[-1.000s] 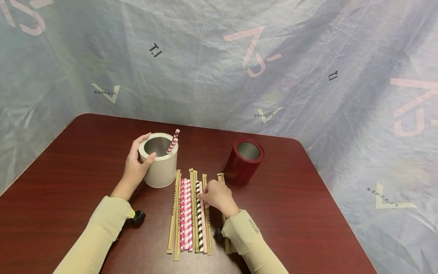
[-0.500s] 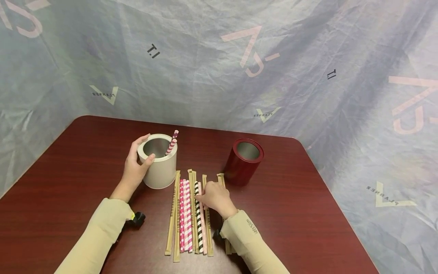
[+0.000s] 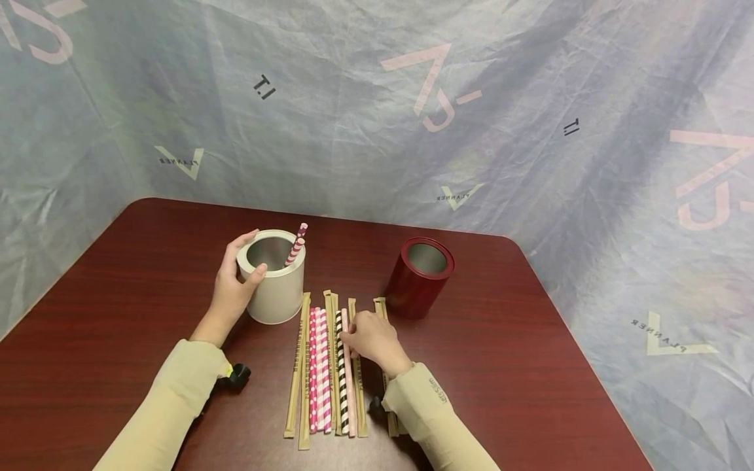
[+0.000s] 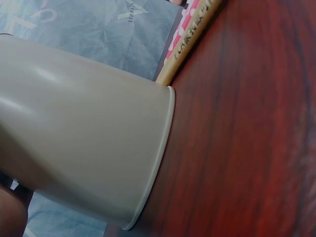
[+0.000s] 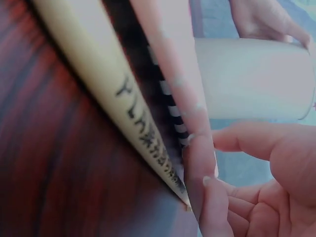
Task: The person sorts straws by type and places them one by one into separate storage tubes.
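My left hand (image 3: 232, 288) grips the cream-coloured can (image 3: 277, 296), its thumb over the near rim and fingers round the far left side. Two pink-and-purple patterned paper straws (image 3: 296, 251) lean out of that can at its right rim. My right hand (image 3: 377, 340) is over the row of straws. In the right wrist view its thumb and index finger pinch a light pink straw (image 5: 170, 64) with pale dots. Beside this lies a black-and-white striped straw (image 3: 343, 399), and on the other side a paper-wrapped straw (image 5: 106, 74).
More straws lie in the row: a dotted hot-pink straw (image 3: 313, 392), a striped pink straw (image 3: 324, 392) and several wrapped ones. A dark red can (image 3: 419, 281) stands to the right. Under my right forearm lie further wrapped straws (image 3: 392, 425). A printed cloth (image 3: 353, 118) hangs behind the table.
The light pink straw's far end has shifted slightly forward between my right fingers, with the hand moving a little. My left hand and the cream can hold still.
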A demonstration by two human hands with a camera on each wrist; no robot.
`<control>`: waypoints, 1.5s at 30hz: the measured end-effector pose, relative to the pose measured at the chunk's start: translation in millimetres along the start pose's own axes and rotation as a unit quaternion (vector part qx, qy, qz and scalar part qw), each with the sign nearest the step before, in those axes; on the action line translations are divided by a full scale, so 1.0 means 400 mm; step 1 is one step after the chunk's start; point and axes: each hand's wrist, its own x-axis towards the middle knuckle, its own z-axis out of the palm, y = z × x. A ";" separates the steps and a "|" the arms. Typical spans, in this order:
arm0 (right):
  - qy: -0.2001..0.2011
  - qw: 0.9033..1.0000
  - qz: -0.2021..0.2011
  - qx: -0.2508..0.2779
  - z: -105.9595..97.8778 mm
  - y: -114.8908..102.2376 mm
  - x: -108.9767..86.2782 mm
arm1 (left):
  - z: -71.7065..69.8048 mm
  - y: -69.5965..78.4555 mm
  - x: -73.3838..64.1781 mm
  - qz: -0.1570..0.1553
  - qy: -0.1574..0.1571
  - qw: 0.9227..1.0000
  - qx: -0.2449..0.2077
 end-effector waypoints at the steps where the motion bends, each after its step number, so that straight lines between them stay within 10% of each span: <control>1: 0.005 1.000 -0.001 0.007 -0.002 0.002 -0.002 | 0.000 0.000 0.000 0.001 0.000 1.000 -0.003; 9: 0.080 0.993 -0.018 0.080 -0.030 0.017 -0.014 | 0.000 0.000 -0.001 0.003 0.002 1.000 -0.006; 20: 0.121 0.956 -0.019 0.265 -0.032 0.030 -0.016 | 0.001 -0.002 -0.003 0.002 0.004 1.000 -0.002; 45: 0.161 0.921 -0.020 0.355 -0.036 0.024 -0.026 | 0.003 -0.001 0.000 0.018 0.001 1.000 -0.008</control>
